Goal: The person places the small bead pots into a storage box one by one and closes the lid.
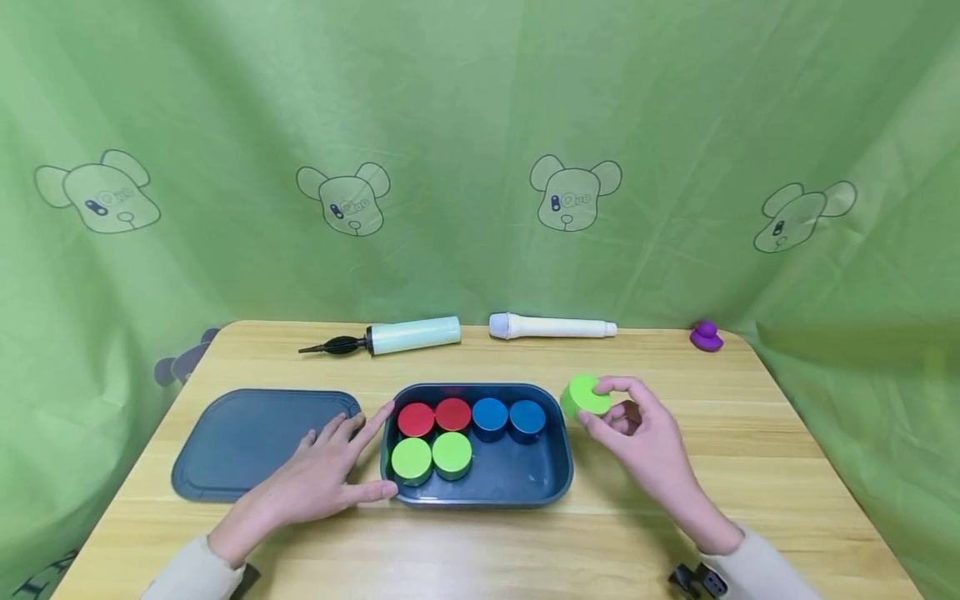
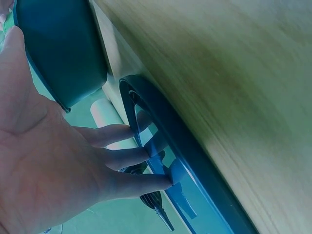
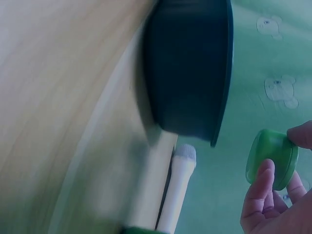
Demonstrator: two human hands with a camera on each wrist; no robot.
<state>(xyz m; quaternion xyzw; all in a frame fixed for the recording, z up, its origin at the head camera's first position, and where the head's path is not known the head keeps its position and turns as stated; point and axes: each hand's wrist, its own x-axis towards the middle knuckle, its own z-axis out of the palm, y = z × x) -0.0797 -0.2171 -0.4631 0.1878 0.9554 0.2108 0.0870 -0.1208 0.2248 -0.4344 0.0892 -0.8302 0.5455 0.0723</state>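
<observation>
My right hand (image 1: 645, 433) pinches a lime-green round tub (image 1: 585, 396) between thumb and fingers, raised just off the right end of a dark blue box (image 1: 517, 500). In the right wrist view the green tub (image 3: 274, 158) is tilted. Inside the box, two red tubs (image 1: 453, 415) and two blue tubs (image 1: 528, 418) make the back row. Two green tubs (image 1: 452, 454) sit at the front left. My left hand (image 1: 315, 479) is spread, thumb and index finger at the box's left rim, the other fingertips over the flat blue lid (image 1: 247, 442).
Along the table's back edge lie a pale blue hand pump (image 1: 415, 335) with a black nozzle, a white microphone (image 1: 555, 327) and a small purple rubber duck-like toy (image 1: 706, 336). A green curtain (image 1: 480, 167) hangs behind. A green sliver (image 3: 141, 230) shows low in the right wrist view.
</observation>
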